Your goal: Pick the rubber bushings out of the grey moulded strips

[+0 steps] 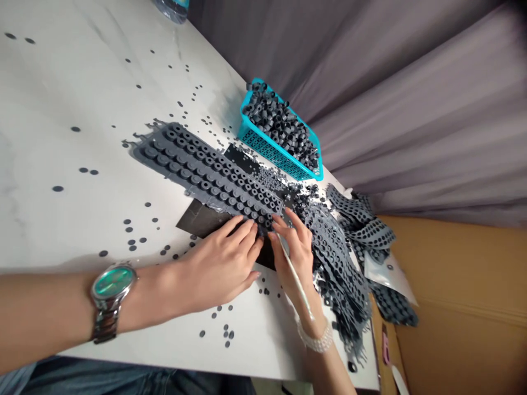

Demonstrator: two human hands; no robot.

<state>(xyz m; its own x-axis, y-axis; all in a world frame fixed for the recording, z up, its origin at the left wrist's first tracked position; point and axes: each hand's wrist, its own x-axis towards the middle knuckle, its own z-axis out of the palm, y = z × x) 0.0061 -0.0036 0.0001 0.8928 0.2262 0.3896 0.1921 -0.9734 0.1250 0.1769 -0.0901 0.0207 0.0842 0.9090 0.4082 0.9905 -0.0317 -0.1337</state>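
A grey perforated rubber strip (206,170) lies slanted on the white table, with rows of small rubber rings seated in it. Under its near end sits a dark flat plate (201,219). My left hand (220,263), wearing a metal wristwatch, rests its spread fingertips on the strip's near end and holds nothing. My right hand (294,258), with a pearl bracelet at the wrist, pinches a thin white stick (294,277) whose tip meets the strip's near corner. The stick's very tip is partly hidden by my fingers.
A teal plastic basket (272,156) full of grey rubber rings stands beyond the strip. Punched grey rubber sheets (341,258) lie heaped to the right. Small dark discs (84,170) are scattered over the white marble-look table (61,82). A grey curtain and cardboard border it.
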